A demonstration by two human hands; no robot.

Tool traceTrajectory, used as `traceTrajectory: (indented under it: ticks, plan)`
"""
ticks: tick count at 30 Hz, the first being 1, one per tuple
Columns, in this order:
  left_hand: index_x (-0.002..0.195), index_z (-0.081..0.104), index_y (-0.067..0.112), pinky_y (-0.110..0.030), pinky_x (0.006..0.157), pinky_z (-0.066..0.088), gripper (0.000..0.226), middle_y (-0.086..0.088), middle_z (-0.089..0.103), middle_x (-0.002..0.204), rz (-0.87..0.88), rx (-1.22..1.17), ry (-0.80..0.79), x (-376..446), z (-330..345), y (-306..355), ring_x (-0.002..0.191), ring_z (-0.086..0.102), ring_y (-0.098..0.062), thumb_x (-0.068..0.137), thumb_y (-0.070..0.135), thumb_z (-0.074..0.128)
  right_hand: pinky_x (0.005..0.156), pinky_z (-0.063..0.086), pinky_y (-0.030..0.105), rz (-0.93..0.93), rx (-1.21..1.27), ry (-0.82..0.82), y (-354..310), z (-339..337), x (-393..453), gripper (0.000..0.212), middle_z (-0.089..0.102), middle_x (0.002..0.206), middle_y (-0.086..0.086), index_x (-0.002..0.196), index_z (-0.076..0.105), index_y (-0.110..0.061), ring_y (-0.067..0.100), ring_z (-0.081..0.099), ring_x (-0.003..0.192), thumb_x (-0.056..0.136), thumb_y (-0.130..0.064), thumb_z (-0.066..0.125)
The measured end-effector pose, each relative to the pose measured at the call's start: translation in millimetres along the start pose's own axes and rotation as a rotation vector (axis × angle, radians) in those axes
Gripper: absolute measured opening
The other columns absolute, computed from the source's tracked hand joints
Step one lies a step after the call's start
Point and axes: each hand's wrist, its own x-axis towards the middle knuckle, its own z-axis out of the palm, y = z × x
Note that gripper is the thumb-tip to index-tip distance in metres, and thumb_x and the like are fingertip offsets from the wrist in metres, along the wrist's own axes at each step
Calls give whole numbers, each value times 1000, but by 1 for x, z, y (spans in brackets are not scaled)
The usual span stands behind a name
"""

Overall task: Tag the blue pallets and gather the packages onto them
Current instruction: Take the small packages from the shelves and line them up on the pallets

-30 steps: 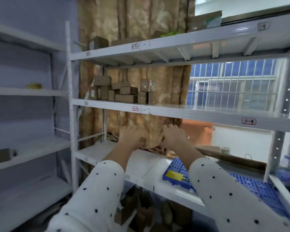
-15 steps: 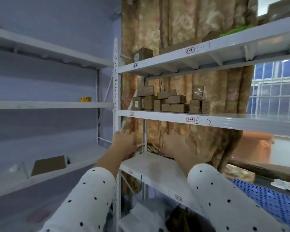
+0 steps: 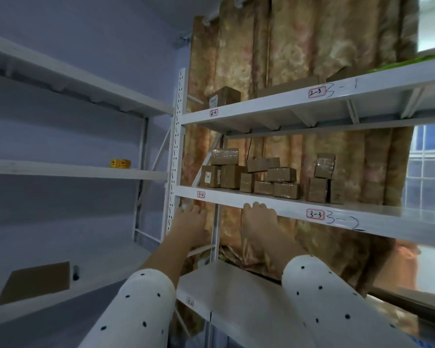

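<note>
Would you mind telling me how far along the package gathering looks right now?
Nothing looks gathered yet: the brown packages sit stacked on the middle shelf, and no blue pallet can be made out in this view, so tagging cannot be judged. In hand: the left hand and right hand reach up below that shelf's front edge, holding nothing. Left: take the packages down and move them onto the pallets.

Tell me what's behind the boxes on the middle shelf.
Behind the boxes on the middle shelf hangs a patterned curtain, covering the whole back. A thin dark cord runs down in front of it. Whatever lies behind the curtain there is hidden.
</note>
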Motion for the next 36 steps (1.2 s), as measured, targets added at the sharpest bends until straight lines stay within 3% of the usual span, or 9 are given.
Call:
traceTrajectory:
  ticks: [4, 8, 13, 22, 27, 33, 36]
  plan:
    - [142, 38, 13, -40, 109, 30, 54, -8, 41, 144, 23, 56, 38, 52, 15, -13, 133, 38, -26, 93, 35, 49, 93, 42, 37, -10, 25, 19, -6, 17, 57, 47, 49, 131, 11, 137, 39, -12, 28, 48, 120, 93, -26, 51]
    - [138, 41, 11, -40, 105, 33, 47, -11, 45, 138, 34, 105, 77, 106, 27, -26, 126, 44, -27, 96, 32, 44, 88, 45, 35, -17, 32, 71, -4, 31, 111, 42, 53, 125, 10, 127, 48, -11, 26, 52, 114, 91, -31, 56]
    - [143, 34, 11, -42, 110, 28, 54, -14, 35, 148, 31, 85, 54, 160, 50, -38, 135, 36, -28, 95, 36, 45, 81, 44, 32, 1, 3, 102, 0, 50, 165, 37, 53, 123, 10, 122, 48, -12, 26, 51, 113, 92, -32, 53]
    - [143, 34, 11, -41, 107, 32, 59, -10, 40, 143, 104, 26, 103, 239, 89, -69, 131, 39, -27, 94, 40, 50, 70, 38, 31, 62, -86, 161, -11, 82, 240, 33, 55, 119, 12, 122, 47, -9, 27, 55, 108, 96, -30, 47]
    - [138, 41, 11, -38, 100, 36, 54, -10, 45, 138, 156, -47, 169, 296, 105, -91, 126, 43, -28, 93, 39, 48, 83, 49, 36, 218, -46, 237, -14, 91, 275, 31, 56, 115, 12, 114, 50, -10, 28, 57, 103, 93, -33, 51]
    - [131, 46, 9, -38, 97, 39, 50, -13, 50, 129, 246, -258, 190, 350, 123, -112, 119, 49, -29, 92, 39, 53, 71, 39, 31, 376, -123, 237, -14, 91, 301, 34, 57, 119, 13, 119, 50, -8, 28, 56, 107, 96, -34, 48]
    - [128, 48, 6, -39, 93, 45, 48, -15, 51, 126, 303, -411, 198, 375, 126, -110, 114, 51, -30, 91, 37, 55, 73, 43, 33, 469, -190, 231, -8, 83, 308, 31, 59, 117, 13, 120, 49, -7, 28, 59, 105, 97, -28, 46]
